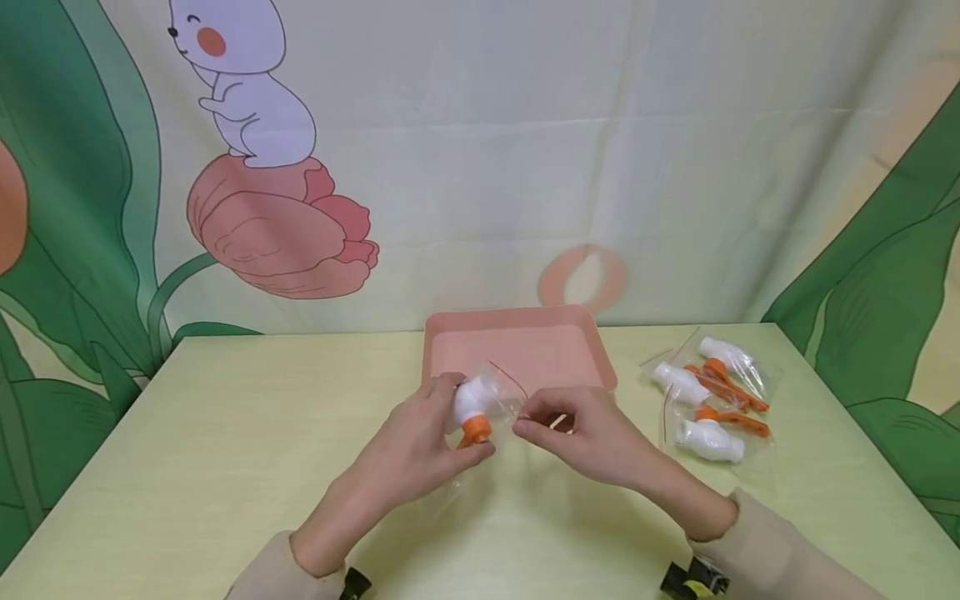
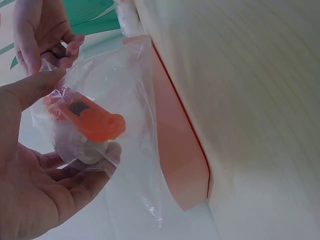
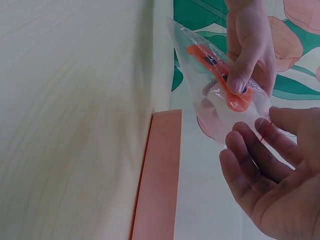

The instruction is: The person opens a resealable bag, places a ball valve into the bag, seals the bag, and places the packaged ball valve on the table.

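A white plastic ball valve (image 1: pixel 472 398) with an orange lever handle (image 2: pixel 97 122) sits inside a clear zip bag (image 2: pixel 125 85). My left hand (image 1: pixel 408 454) grips the valve through the plastic, thumb on the orange part and fingers around the white body. At the bag's mouth, my right hand (image 1: pixel 592 433) pinches the edge between thumb and index finger, by the red zip line (image 3: pixel 266 131). In the right wrist view the handle points away from that hand, toward the bag's bottom end. Both hands are above the table, in front of the pink tray.
A shallow pink tray (image 1: pixel 517 318) stands at the table's back edge, just beyond the hands. To the right lie several more bagged white valves (image 1: pixel 708 440) with orange handles, partly overlapping. A printed cloth (image 1: pixel 465 167) hangs behind the pale table (image 1: pixel 247 417).
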`<state>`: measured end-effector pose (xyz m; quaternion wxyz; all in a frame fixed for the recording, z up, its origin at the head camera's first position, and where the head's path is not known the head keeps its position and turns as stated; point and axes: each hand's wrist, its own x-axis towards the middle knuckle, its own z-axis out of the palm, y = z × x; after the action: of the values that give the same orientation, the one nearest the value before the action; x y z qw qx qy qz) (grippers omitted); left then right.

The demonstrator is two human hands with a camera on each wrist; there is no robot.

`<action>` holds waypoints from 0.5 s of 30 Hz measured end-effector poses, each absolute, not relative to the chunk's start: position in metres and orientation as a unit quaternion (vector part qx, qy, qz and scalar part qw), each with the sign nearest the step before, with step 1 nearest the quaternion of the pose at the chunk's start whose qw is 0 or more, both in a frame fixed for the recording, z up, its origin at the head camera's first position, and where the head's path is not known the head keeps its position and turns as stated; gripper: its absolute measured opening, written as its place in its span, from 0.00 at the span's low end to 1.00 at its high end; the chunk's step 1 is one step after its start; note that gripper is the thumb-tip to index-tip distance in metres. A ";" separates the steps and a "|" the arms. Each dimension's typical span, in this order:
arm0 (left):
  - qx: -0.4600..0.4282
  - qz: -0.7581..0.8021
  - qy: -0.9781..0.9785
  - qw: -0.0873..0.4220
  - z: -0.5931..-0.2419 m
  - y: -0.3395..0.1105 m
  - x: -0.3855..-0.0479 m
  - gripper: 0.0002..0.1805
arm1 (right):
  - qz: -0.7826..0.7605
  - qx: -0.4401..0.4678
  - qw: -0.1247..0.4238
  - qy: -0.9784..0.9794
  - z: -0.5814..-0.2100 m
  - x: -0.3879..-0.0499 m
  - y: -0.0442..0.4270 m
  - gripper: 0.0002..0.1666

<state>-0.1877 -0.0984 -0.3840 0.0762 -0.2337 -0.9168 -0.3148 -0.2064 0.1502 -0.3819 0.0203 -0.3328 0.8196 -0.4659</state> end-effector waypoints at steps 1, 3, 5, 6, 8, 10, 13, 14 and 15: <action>-0.233 -0.317 -0.916 0.075 -0.384 -0.098 -0.188 0.39 | -0.468 -0.335 0.017 0.818 -0.382 -0.206 0.150 0.05; -0.231 -0.320 -0.916 0.072 -0.385 -0.097 -0.188 0.39 | -0.473 -0.339 0.010 0.813 -0.382 -0.206 0.150 0.05; -0.227 -0.322 -0.917 0.066 -0.385 -0.095 -0.188 0.38 | -0.483 -0.342 0.007 0.806 -0.381 -0.206 0.149 0.05; -0.226 -0.324 -0.917 0.064 -0.386 -0.095 -0.188 0.38 | -0.487 -0.345 0.005 0.803 -0.380 -0.206 0.148 0.04; -0.223 -0.326 -0.917 0.059 -0.386 -0.094 -0.188 0.37 | -0.495 -0.349 -0.001 0.796 -0.378 -0.205 0.146 0.04; -0.220 -0.332 -0.916 0.054 -0.387 -0.093 -0.188 0.37 | -0.502 -0.351 -0.008 0.791 -0.376 -0.204 0.144 0.04; -0.216 -0.345 -0.913 0.040 -0.388 -0.093 -0.188 0.36 | -0.511 -0.352 -0.019 0.784 -0.374 -0.202 0.141 0.04; -0.216 -0.350 -0.911 0.033 -0.388 -0.093 -0.189 0.35 | -0.514 -0.351 -0.021 0.782 -0.373 -0.202 0.140 0.04; -0.216 -0.357 -0.908 0.026 -0.388 -0.093 -0.189 0.34 | -0.517 -0.352 -0.023 0.780 -0.372 -0.202 0.139 0.04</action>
<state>-0.1886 -0.0928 -0.3882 0.0262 -0.2156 -0.9085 -0.3571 -0.2017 0.1394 -0.3724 -0.0227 -0.3516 0.7802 -0.5169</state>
